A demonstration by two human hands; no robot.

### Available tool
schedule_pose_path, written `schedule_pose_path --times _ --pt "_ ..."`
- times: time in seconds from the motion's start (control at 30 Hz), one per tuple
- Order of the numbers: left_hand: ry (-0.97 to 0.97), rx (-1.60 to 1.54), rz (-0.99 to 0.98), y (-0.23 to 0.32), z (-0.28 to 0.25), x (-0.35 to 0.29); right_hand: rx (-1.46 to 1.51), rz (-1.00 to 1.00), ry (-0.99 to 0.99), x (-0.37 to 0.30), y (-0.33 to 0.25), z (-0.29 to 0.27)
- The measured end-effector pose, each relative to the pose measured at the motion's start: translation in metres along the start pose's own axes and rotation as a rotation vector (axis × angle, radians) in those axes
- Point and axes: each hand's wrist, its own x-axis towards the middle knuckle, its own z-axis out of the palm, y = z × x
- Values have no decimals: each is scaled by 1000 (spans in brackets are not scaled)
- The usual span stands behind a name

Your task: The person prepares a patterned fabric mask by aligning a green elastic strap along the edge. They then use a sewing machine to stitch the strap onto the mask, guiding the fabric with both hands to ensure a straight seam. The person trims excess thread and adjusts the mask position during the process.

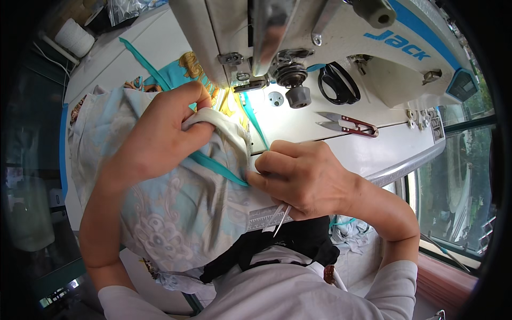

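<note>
Pale printed fabric [160, 213] drapes over the left of the sewing table and hangs off its front edge. My left hand [165, 128] is closed on a folded, white-backed edge of it, just left of the sewing machine's needle area. A teal strip [221, 168] runs from under that hand toward the fingertips of my right hand [304, 176]. The right hand is closed, pinching at the fabric's edge and strip, with tweezers [281, 220] tucked in its palm and their prongs pointing down. Another length of teal strip [255, 122] lies beside the lit needle area.
The sewing machine [410, 74] rises over the far side. Red-handled thread snips [352, 126] and a black-handled tool [339, 85] lie right of the needle plate. A ruler [261, 217] runs along the front edge. Several bobbins [418, 118] sit far right; a thread cone [74, 37] stands back left.
</note>
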Motion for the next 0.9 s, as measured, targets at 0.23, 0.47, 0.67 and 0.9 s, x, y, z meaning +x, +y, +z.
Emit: schedule_pose_path --times 0.23,0.47,0.67,0.9 --pt "317 670 514 -37 25 28 19 42 49 -7 8 -10" --pt "484 932 607 -45 13 28 107 24 82 -7 16 -6" --pt "425 656 978 5 39 -14 109 52 63 -9 14 -9" --pt "209 562 935 -20 64 -21 83 58 52 -7 14 -10"
